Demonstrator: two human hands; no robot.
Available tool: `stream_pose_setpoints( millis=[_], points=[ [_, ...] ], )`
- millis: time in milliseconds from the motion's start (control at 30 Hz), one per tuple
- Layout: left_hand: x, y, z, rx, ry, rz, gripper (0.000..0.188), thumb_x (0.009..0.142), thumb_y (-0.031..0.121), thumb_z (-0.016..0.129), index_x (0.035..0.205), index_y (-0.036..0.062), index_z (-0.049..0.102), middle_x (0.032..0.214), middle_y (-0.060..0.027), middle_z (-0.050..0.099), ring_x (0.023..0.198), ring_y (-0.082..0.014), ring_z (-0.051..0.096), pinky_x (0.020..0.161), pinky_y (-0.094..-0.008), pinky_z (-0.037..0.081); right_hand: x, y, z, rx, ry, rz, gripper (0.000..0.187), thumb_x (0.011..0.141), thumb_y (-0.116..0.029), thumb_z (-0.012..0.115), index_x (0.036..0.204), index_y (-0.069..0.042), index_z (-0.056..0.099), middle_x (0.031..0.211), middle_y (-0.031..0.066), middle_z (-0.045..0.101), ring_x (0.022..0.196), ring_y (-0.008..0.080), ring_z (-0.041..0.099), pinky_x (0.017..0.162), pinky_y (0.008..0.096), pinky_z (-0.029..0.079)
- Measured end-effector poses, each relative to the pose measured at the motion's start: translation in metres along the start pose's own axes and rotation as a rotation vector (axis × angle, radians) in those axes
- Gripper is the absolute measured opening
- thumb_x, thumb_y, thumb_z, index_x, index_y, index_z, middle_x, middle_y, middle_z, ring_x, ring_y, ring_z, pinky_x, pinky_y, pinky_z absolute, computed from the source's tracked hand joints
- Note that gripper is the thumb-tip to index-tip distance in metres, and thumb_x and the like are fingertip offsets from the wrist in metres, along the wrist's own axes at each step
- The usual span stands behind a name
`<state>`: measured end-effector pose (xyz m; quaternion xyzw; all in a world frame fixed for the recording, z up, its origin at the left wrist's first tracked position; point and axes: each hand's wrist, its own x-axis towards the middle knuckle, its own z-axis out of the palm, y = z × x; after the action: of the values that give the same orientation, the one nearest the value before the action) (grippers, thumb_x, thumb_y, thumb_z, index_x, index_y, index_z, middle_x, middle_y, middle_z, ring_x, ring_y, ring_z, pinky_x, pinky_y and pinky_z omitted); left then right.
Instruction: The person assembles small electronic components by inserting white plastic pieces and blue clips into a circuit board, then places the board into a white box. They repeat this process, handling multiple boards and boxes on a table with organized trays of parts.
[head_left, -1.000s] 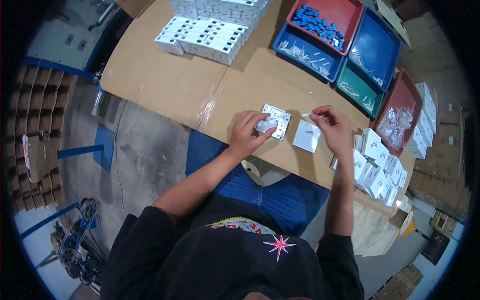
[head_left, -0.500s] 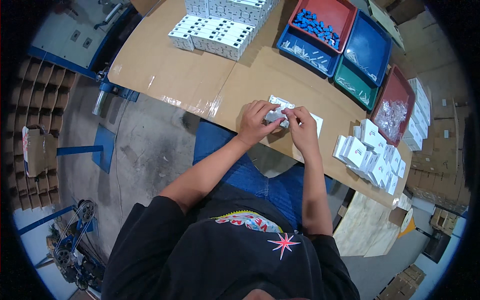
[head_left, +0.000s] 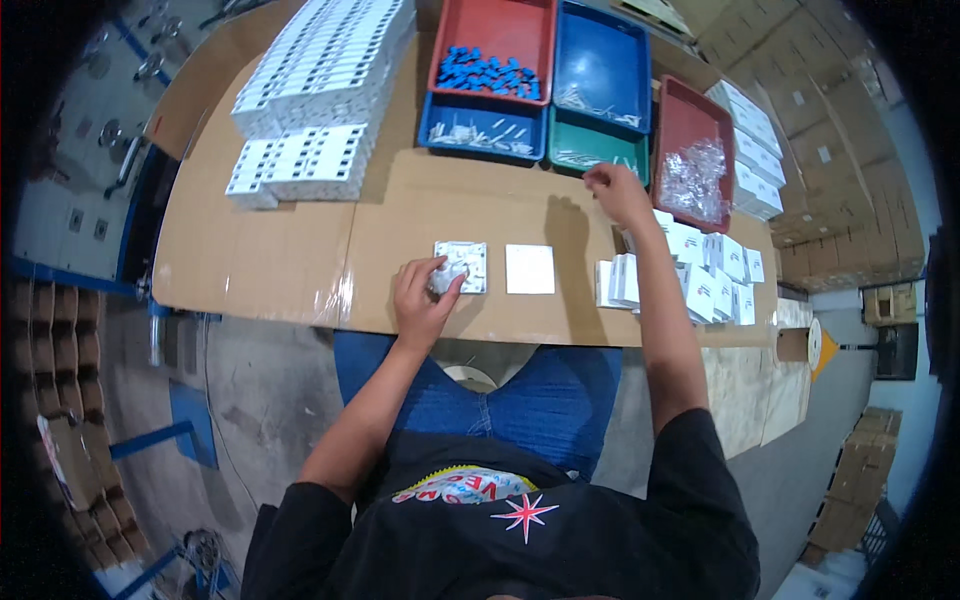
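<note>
My left hand [head_left: 424, 302] grips a white square plastic housing [head_left: 474, 250] lying on the cardboard-covered table, thumb and fingers around its left and front sides. A small, shiny, clear-looking piece lies on the housing by the fingertips; its kind is too small to tell. My right hand [head_left: 618, 196] is stretched forward at the near edge of a green tray [head_left: 566, 134] holding thin white pieces. Its fingers are bent and drawn together, and whatever is in them cannot be made out. Between the hands, a flat white square plate [head_left: 530, 270] rests on the table.
A red tray of blue parts [head_left: 490, 75], two blue trays [head_left: 440, 143] of small white pieces and a dark red tray of clear bags [head_left: 693, 180] stand at the back. White boxes [head_left: 700, 285] are piled right. Stacked white housings [head_left: 310, 100] stand at the back left.
My right hand has left the housing and moved forward and right to the green tray. My left hand stays at the housing. The whole view has shifted, with the white plate now uncovered.
</note>
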<state>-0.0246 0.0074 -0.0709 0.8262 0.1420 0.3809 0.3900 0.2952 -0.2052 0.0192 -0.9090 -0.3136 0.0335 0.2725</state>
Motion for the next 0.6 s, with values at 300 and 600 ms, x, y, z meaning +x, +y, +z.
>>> stream_pose_setpoints(
  millis=[300,600],
  points=[
    [-0.003,-0.002,0.002,0.047,-0.036,-0.030,0.037,0.078,0.015,0.089,0.110,0.0046,0.072,0.103,-0.0108,0.070,0.095,-0.0300,0.066,0.085,-0.0401,0.050,0.080,0.111,0.003,-0.392,-0.087,0.289,0.013,0.084,-0.020,0.073,0.093,-0.016,0.080,0.107,0.0161,0.078,0.103,0.0367,0.074,0.089,0.0480,0.058],
    [-0.005,-0.007,0.002,0.067,-0.074,-0.013,0.039,0.077,0.012,0.088,0.112,0.0046,0.072,0.104,-0.0111,0.070,0.096,-0.0304,0.065,0.086,-0.0407,0.050,0.097,0.097,0.019,-0.313,-0.079,0.236,0.013,0.080,-0.019,0.076,0.089,-0.010,0.080,0.096,0.0142,0.078,0.095,0.0340,0.075,0.084,0.0442,0.059]
  ],
)
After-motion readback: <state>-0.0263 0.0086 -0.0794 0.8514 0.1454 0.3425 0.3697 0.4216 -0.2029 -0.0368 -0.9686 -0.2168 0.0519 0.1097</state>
